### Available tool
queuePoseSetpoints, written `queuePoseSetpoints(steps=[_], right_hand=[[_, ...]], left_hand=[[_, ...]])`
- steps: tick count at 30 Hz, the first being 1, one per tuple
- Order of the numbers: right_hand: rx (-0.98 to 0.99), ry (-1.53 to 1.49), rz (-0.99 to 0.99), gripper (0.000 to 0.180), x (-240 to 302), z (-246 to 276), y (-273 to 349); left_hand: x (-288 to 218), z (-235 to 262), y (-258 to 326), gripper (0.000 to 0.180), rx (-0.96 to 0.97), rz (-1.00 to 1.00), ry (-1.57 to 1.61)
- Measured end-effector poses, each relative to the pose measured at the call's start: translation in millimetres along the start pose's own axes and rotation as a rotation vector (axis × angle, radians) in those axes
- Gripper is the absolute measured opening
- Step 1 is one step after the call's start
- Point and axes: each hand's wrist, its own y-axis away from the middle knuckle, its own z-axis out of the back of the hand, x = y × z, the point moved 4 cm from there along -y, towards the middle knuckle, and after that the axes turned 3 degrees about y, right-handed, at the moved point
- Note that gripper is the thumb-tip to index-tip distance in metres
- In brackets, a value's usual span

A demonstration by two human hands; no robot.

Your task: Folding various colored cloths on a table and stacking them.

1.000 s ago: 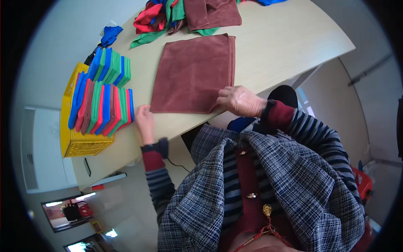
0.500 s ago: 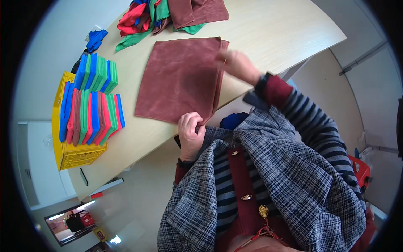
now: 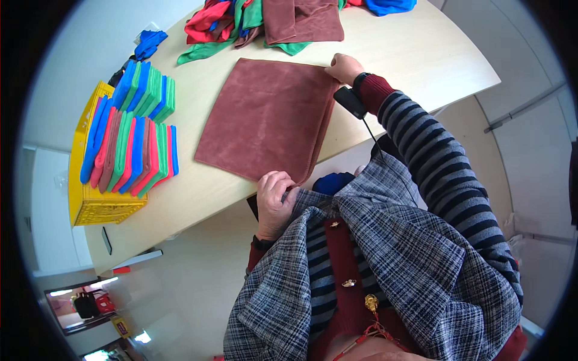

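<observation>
A brown cloth [image 3: 265, 120], folded into layers, lies nearly flat on the table before me. My left hand [image 3: 276, 203] is closed on the cloth's near corner at the table's front edge. At the cloth's far right corner, my right hand [image 3: 345, 68] is closed with the fingertips pinching the edge. Between my two hands the layered right side of the cloth shows. A small black device [image 3: 350, 103] with a cord hangs by my right wrist.
To the left, a yellow crate [image 3: 111, 212] holds rows of folded blue, green, red and brown cloths [image 3: 129, 147]. Loose cloths [image 3: 211, 24] are heaped at the far side, with a spread brown one [image 3: 313, 21]. A dark flat object [image 3: 106, 239] lies near the table's left end.
My right hand, blurred over the cloth's right edge before, has moved away from me to the far right corner and pinches it. My left hand keeps its hold. The view has shifted slightly.
</observation>
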Motion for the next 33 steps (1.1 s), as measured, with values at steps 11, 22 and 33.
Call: queuePoseSetpoints(steps=[11, 22, 33], right_hand=[[0.034, -0.475, 0.056, 0.018, 6, 12, 6], [0.007, 0.109, 0.143, 0.022, -13, -4, 17], [0.152, 0.435, 0.211, 0.024, 13, -5, 14]], left_hand=[[13, 5, 4, 0.013, -0.023, 0.019, 0.063], [17, 8, 6, 0.015, -0.007, -0.003, 0.059], [14, 10, 10, 0.015, -0.011, 0.001, -0.090]])
